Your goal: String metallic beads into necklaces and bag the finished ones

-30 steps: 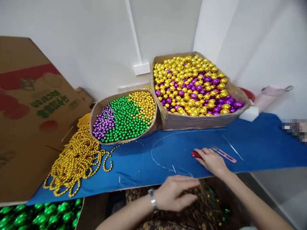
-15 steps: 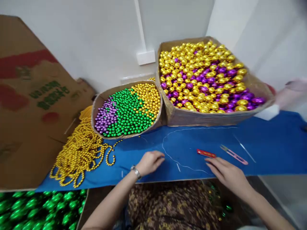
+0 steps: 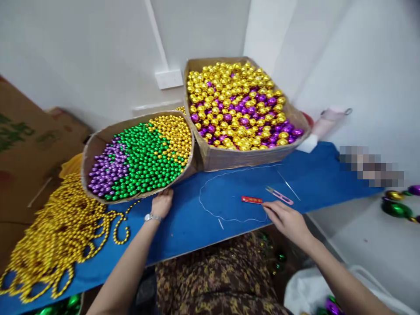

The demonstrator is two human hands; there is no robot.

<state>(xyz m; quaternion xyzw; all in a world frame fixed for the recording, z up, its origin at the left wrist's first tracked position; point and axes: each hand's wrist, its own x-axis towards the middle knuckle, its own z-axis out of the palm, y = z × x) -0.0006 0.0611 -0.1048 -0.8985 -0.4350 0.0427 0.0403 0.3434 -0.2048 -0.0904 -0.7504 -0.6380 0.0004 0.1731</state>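
My left hand [image 3: 162, 204], with a watch on its wrist, is at the front wall of the smaller cardboard box [image 3: 88, 177]. Its fingertips are hidden below the box's bulging edge. Purple, green and gold beads [image 3: 147, 159] fill that box. Over the blue cloth, my right hand [image 3: 286, 220] has thumb and fingers close together at the right end of a red packet [image 3: 251, 200]. A white thread [image 3: 215, 213] loops across the cloth and runs up to these fingertips, which appear to pinch its end. Pink thread snips [image 3: 280, 195] lie just beyond that hand.
A larger box [image 3: 243, 161] of gold and purple balls stands at the back. Gold bead strands [image 3: 59, 232] are heaped at left beside a brown carton [image 3: 26, 144]. A thin white stick [image 3: 288, 186] lies on the blue cloth [image 3: 183, 232]. A white bag [image 3: 305, 288] is below right.
My left hand has moved left and away from me, up to the smaller box. My right hand stays by the red packet, its fingers drawn closer together. The view has swung to the right.
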